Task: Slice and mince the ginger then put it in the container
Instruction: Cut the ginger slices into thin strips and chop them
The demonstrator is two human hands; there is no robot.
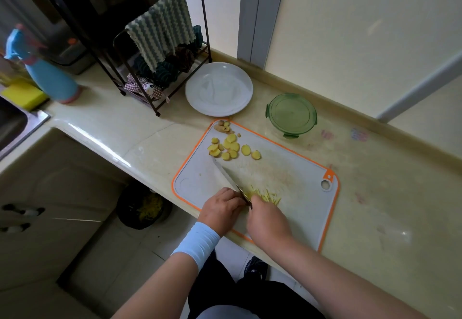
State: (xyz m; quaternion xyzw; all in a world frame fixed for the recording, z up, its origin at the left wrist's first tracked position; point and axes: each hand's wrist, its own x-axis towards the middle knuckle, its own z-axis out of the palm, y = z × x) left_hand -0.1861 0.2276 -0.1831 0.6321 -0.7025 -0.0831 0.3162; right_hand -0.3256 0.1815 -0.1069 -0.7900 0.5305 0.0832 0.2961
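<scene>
Yellow ginger strips (266, 196) are lying in a loose heap at the near end of the board (295, 171), just right of the knife (226, 173). The right hand (268, 221) is gripping the dark handle, fingers closed round it, and the blade is pointing away and leftward with its edge down on the board. The left hand (221, 208) is resting just left of the blade with its fingers curled under; whether they are pinching anything cannot be told. Ginger slices (231, 147) are sitting in a cluster at the far end of the board, with brown knobs (222, 127) lying just beyond them at the corner. The container (291, 115) is standing on the counter (125, 124) just past the board with its green lid on, and a white plate (218, 89) is sitting to its left. A pale blue band (197, 242) is wrapping the left wrist
</scene>
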